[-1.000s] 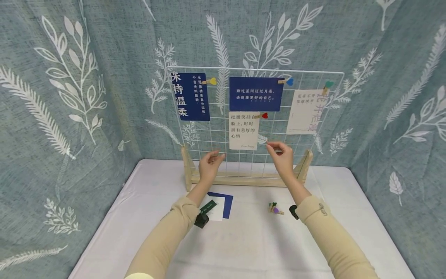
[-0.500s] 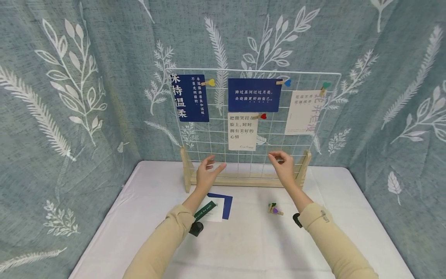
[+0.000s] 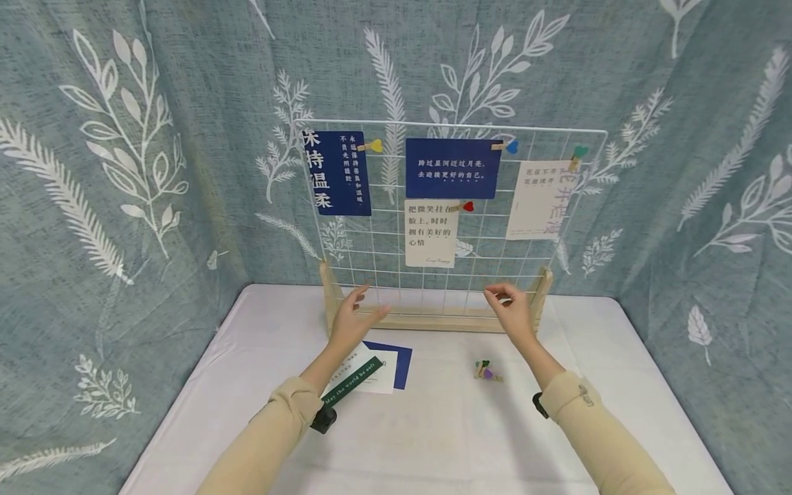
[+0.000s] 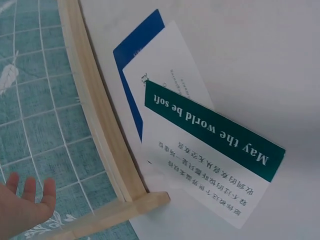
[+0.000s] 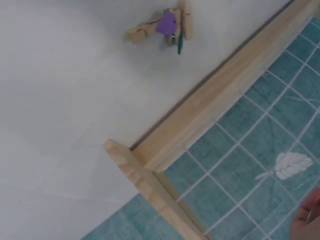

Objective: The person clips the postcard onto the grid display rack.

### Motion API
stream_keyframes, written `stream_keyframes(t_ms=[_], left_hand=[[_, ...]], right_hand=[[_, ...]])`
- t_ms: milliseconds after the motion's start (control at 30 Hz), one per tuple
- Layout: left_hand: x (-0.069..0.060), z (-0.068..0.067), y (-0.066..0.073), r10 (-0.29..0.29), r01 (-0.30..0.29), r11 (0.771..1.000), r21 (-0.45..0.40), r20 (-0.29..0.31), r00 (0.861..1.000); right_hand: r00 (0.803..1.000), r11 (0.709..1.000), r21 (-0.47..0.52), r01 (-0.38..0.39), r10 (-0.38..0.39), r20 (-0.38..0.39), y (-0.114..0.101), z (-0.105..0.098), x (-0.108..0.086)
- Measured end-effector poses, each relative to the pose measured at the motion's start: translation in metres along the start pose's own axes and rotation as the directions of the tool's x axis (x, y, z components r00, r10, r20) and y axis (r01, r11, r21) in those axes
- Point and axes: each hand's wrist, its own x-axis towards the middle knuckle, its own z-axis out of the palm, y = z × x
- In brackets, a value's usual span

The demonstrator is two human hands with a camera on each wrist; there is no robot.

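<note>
In the head view my left hand [image 3: 354,322] hovers before the lower left of a white wire grid [image 3: 423,292], thumb and fingers spread, holding nothing. My right hand [image 3: 515,313] hangs before the grid's lower right, fingers loosely bent, and nothing shows in it. Clothespins fix cards to the grid: a tall blue card [image 3: 339,173] by a yellow-heart clothespin [image 3: 374,146], a wide blue card [image 3: 453,168] by a blue-heart clothespin [image 3: 509,146], a white card [image 3: 430,237] by a red-heart clothespin [image 3: 465,206], and another white card [image 3: 537,199] by a green-heart clothespin [image 3: 578,157].
Below the left hand lies a loose stack of cards, with a green-banded card [image 4: 215,135], a white card [image 4: 170,65] and a blue card [image 4: 132,45]. Several spare clothespins [image 5: 167,24] lie on the white table [image 3: 433,433]. A wooden base [image 3: 442,323] carries the grid.
Both hands have lowered away from the white card with the red-heart clothespin. The left has drawn left and toward me, spreading its fingers; the right has dropped slightly to the right. The hung cards stay put.
</note>
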Motion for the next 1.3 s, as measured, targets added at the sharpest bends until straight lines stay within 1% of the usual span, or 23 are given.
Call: stream_keyframes(t_ms=[200,300,367,567,700,867,1033,1167,1300], left_hand=[[-0.005,-0.004,-0.008,0.029,-0.031,0.999,0.037,0.043,0.999],[-0.008,-0.006,-0.013,0.029,-0.032,0.998,0.051,0.064,0.998],[-0.011,-0.009,-0.016,0.024,-0.030,0.996,0.079,0.073,0.997],[-0.017,-0.016,-0.026,-0.002,-0.012,0.985,0.174,0.080,0.997],[-0.022,-0.021,-0.036,0.004,-0.021,0.975,0.222,0.077,0.997],[-0.026,-0.028,-0.050,0.025,-0.044,0.959,0.281,0.070,0.997],[-0.029,-0.036,-0.062,-0.034,0.005,0.952,0.306,0.088,0.996],[-0.031,-0.043,-0.065,-0.082,0.039,0.941,0.336,0.114,0.990],[-0.035,-0.051,-0.068,-0.133,0.067,0.916,0.395,0.142,0.981]], right_hand=[[0.999,0.998,-0.060,-0.014,0.017,0.047,0.013,-0.005,-0.008],[0.998,0.996,-0.085,-0.017,0.022,0.059,0.017,-0.007,-0.012],[0.998,0.994,-0.107,-0.012,0.019,0.066,0.019,-0.008,-0.015],[0.991,0.987,-0.158,0.003,0.019,0.135,0.033,-0.013,-0.024],[0.981,0.985,-0.173,0.011,0.023,0.194,0.042,-0.017,-0.028],[0.964,0.983,-0.185,0.007,0.043,0.264,0.050,-0.023,-0.033],[0.944,0.977,-0.212,0.006,0.064,0.323,0.057,-0.030,-0.037],[0.913,0.970,-0.244,0.007,0.093,0.396,0.063,-0.036,-0.036],[0.883,0.961,-0.276,0.007,0.123,0.453,0.069,-0.043,-0.036]])
